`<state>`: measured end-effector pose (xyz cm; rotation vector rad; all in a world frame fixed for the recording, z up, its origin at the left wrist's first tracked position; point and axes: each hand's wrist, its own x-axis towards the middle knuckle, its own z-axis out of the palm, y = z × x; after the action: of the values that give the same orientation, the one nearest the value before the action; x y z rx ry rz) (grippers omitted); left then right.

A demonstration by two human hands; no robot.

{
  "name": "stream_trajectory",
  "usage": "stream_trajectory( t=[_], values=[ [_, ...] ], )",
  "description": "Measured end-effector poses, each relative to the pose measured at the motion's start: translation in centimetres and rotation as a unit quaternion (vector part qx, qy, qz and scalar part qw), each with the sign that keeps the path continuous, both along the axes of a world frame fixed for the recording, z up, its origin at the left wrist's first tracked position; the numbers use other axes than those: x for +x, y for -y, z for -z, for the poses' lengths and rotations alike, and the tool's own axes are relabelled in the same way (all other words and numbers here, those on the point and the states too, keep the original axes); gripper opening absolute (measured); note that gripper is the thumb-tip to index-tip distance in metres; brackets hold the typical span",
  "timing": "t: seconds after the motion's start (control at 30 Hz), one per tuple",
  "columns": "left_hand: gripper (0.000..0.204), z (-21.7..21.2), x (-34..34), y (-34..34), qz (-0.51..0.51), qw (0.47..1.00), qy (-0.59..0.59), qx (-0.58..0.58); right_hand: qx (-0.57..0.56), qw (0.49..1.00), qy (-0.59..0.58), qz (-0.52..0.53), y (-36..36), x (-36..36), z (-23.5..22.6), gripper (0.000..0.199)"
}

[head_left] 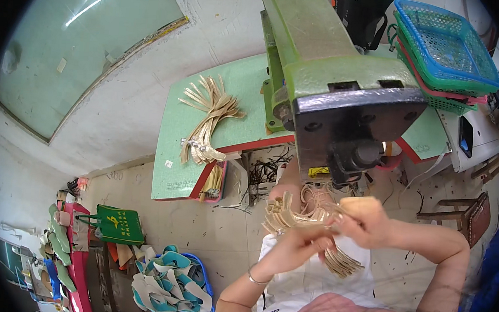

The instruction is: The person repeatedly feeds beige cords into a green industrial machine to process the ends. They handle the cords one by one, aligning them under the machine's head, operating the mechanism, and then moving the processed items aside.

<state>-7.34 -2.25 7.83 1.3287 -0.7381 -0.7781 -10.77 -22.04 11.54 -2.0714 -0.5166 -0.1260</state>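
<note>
A bundle of narrow beige-gold straps (343,264) hangs over my lap below the black head of a green press (345,125). My left hand (308,243) is closed round the middle of the bundle, and strap ends fan out on both sides of it. Close against it, my right hand (366,221) is closed in a pinch at the bundle's upper side; what its fingers hold is hidden and slightly blurred. Thin pale cords (315,197) lie across my legs just beyond the straps.
On the green table (168,144) lies another bundle of beige-gold straps (211,115). Blue and green plastic baskets (440,42) are stacked at the back right. A blue basin (207,311) of teal and white pieces stands on the floor, near a green bag (120,225). A stool (474,218) is at right.
</note>
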Motion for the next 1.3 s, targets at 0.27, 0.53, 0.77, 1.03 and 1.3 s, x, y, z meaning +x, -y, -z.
stream_trajectory(
  t=[0.27, 0.53, 0.77, 1.03, 1.3],
  values=[
    [0.022, -0.7, 2.8, 2.2, -0.151, 0.988, 0.02, -0.013, 0.322, 0.833, -0.433, 0.125, 2.3, 0.3, -3.5, 0.043],
    [0.023, -0.6, 2.6, 3.8, -0.195, 0.979, -0.043, -0.03, 0.426, 0.788, -0.428, 0.124, 4.1, -0.4, -2.5, 0.035],
    [0.022, -1.1, 2.8, 3.2, -0.208, 0.976, -0.059, -0.038, 0.323, 0.863, -0.373, 0.103, 3.7, -0.2, -2.3, 0.022],
    [0.023, 0.8, 0.9, 1.9, -0.315, 0.936, -0.129, -0.093, 0.197, 0.925, -0.303, 0.119, 2.0, 1.8, -2.7, 0.016],
    [0.018, 2.3, 1.8, 2.0, -0.459, 0.884, 0.085, -0.035, 0.079, 0.977, -0.159, 0.12, 1.5, 3.7, -2.4, 0.022]
  ],
)
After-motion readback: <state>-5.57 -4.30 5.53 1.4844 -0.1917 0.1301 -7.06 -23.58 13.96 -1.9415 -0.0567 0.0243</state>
